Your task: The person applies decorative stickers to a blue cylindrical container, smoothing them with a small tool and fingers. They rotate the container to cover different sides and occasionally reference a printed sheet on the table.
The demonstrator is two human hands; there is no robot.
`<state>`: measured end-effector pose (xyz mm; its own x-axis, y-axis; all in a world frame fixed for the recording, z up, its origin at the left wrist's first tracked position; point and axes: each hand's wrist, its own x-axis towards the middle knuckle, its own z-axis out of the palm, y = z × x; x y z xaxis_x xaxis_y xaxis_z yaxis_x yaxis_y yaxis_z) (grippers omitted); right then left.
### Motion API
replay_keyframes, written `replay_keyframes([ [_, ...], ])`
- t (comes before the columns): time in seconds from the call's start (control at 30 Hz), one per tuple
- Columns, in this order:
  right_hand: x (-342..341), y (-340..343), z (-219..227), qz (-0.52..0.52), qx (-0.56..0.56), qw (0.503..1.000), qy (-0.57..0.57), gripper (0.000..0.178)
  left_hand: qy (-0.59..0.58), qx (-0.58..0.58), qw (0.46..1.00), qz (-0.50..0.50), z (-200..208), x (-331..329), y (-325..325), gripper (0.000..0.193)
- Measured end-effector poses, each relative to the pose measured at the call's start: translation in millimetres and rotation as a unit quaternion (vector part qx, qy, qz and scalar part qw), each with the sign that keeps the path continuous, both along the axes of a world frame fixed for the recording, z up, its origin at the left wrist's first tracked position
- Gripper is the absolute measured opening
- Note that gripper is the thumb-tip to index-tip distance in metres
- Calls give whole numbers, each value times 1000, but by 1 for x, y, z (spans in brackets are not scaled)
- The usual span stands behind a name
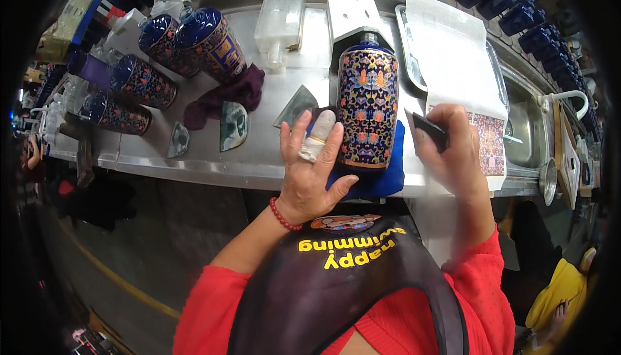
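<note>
clearly — patterned bottle lies between left grip and right grip.

Bottle before us over cloth, our left hand at its left, right hand at its right, other bottles farther left, sink farther right.

The middle bottle bore multicoloured florals and scrolls on dark blue; the cloth was bright blue, the rag dark purple, both sleeves red.
</note>
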<state>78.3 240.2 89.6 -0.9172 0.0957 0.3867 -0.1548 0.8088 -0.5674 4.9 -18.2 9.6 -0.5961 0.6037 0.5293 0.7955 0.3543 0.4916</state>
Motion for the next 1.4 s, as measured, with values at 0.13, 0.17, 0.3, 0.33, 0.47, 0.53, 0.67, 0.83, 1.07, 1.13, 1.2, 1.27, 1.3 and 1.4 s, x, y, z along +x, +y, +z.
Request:
replay_keyframes([
  [0.13, -9, -4, 0, 18, -35, 998, 46, 28, 25, -26, 999, 0, 1, 6, 2, 74],
  [0.17, -10, -6, 0, 25, -19, 998, 58, 27, 33, -33, 999, 1, 3, 6, 2, 75],
  [0.3, -15, -9, 2, 0, -29, 999, 41, 25, 57, -46, 997, -3, 9, 6, 4, 73],
  [0.33, -17, -10, 3, -11, -39, 999, 28, 25, 64, -47, 997, -7, 10, 6, 5, 72],
  [0.47, -33, -11, 6, 39, 27, 995, 85, 26, 86, -44, 995, -25, 10, 9, 5, 64],
  [0.53, -41, -13, 11, 67, 99, 986, 113, 29, 75, -52, 995, -47, 10, 10, 5, 63],
  [0.67, -42, -25, 31, 184, 294, 932, 107, 16, 59, 42, 996, -47, 9, 9, 0, 58],
  [0.83, -74, -25, 52, 255, 20, 959, -124, 12, -71, 16, 996, 50, 6, -1, 6, 86],
  [1.07, -68, -37, 46, 353, 217, 910, 22, 15, 3, 1, 999, 46, 13, -15, 11, 95],
  [1.13, -77, -19, 43, 386, 198, 900, 31, 13, 32, 5, 998, 49, 15, -13, 12, 94],
  [1.2, -88, -8, 30, 210, -4, 977, 45, 15, 32, -44, 997, 56, 18, -11, 8, 92],
  [1.27, -86, -7, 32, 90, 278, 932, 215, 17, 37, -35, 997, 54, 18, -12, 9, 92],
  [1.3, -74, -11, 25, 174, 270, 931, 171, 21, 35, -28, 997, 56, 17, -13, 10, 96],
  [1.4, -52, -15, 31, 368, 107, 923, 33, 18, -16, -46, 998, 47, 15, -12, 13, 99],
])
